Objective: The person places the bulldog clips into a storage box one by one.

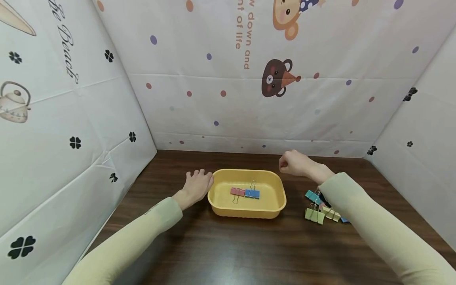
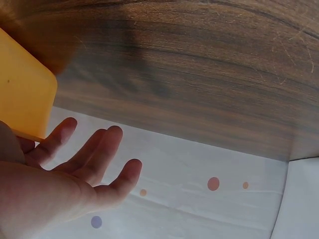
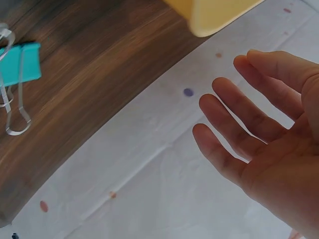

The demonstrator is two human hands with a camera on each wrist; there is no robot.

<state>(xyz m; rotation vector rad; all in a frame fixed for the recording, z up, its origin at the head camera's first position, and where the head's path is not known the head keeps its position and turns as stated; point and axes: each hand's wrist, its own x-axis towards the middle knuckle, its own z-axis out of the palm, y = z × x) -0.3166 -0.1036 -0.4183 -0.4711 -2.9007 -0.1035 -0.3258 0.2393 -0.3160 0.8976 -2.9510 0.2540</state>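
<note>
At the left end of a yellow plastic bin [image 1: 246, 213] is my left hand [image 1: 197, 185], its inner fingers right at the rim. Its other fingers [image 2: 112, 142] spread loosely beyond the bin's corner, while the thumb is mostly hidden in the left wrist view. A pink binder clip [image 1: 237, 192] and a blue binder clip [image 1: 252, 194] lie side by side in the bin. Past the bin's far right corner hovers my right hand [image 1: 296, 163], holding nothing. Its thumb overlaps the index fingertip, and the other fingers [image 3: 239, 127] are loosely bent.
Right of the bin lies a pile of binder clips, with a teal one [image 1: 313, 196], a green one [image 1: 314, 216] and a pale yellow one [image 1: 331, 214]. The right sleeve [image 1: 360, 213] covers part of it. Printed cloth walls [image 1: 228, 111] border the dark wooden table [image 1: 228, 249].
</note>
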